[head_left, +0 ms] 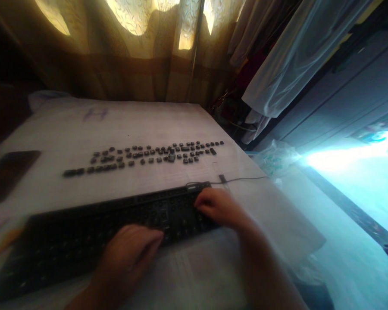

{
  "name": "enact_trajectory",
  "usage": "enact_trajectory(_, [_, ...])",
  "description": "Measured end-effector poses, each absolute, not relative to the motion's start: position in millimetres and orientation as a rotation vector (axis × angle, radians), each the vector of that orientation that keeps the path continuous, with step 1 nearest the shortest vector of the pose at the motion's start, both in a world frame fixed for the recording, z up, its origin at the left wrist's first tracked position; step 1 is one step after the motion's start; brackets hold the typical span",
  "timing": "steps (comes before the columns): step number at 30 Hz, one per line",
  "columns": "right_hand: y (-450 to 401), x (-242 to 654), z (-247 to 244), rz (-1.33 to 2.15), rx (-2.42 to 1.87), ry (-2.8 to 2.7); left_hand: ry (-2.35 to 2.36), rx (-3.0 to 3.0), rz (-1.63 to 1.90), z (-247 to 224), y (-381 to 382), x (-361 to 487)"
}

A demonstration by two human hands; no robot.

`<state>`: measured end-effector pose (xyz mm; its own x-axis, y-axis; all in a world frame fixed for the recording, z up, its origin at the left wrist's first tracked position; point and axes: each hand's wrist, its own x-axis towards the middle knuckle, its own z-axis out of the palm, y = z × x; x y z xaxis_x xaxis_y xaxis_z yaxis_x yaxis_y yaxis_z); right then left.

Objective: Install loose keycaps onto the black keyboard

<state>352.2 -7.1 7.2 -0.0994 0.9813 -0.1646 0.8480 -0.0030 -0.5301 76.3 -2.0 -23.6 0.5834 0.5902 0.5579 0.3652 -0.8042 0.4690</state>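
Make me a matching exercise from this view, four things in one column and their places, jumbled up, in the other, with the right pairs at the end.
Things:
1. Loose keycaps
2. Right hand
3. Patterned curtain
4. Dark flat object

Places:
A. By the picture's left edge
B. In rough rows on the table, beyond the keyboard
C. At the keyboard's right end
D. Hanging behind the table

Pairs: 1-B, 2-C, 3-D, 4-A

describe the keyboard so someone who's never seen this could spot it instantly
On the pale table, look along the near side to the left hand and right hand. Both are at the black keyboard. Unlike the small loose keycaps beyond it, it is one long slab.
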Motion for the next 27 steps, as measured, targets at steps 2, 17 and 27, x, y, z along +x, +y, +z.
enact_trajectory(2, [-7.4, 353.8, 7.2, 0.786, -1.915, -1.978, 0.787, 2.522, 1.037, -24.6, -1.7, 75.6])
enact_trajectory(17, [9.3, 370.4, -16.9, 0.749, -1.844, -1.524, 0.775, 2.505, 1.103, -31.0, -1.9, 74.9])
enact_trajectory(27, [22.3, 371.0, -24.5, 0.639, -1.885, -1.539, 0.737, 2.570, 1.130, -33.6, -1.0, 74.9])
